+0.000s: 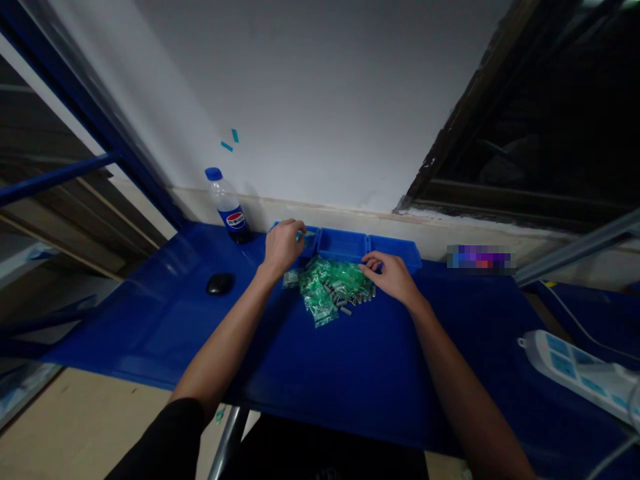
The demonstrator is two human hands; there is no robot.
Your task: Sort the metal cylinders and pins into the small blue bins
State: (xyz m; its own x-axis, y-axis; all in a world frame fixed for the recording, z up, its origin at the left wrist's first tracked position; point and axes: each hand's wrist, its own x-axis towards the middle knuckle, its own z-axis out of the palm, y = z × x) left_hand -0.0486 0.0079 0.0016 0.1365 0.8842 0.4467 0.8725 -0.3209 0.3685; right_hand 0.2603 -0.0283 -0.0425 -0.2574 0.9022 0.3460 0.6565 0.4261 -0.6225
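My left hand (pixel 285 248) is over the left blue bin (pixel 310 247), its thumb and fingers closed in a pinch. A bit of greenish plastic shows by its fingertips; whether it is gripped or lies in the bin is unclear. At the right edge of a heap of small clear-green plastic bags (pixel 320 293), my right hand (pixel 391 275) has its fingers curled, thumb and index tips close together at the plastic. What they pinch is too small to make out. Several small grey cylindrical pieces (pixel 345 310) lie loose along the heap's near right side.
The middle bin (pixel 343 245) and right bin (pixel 400 248) line the wall. On the blue table (pixel 320 380) are a Pepsi bottle (pixel 233 217) and a black mouse (pixel 220 284) at left. A white power strip (pixel 575 370) and a blurred-out purple item (pixel 481 259) are at right.
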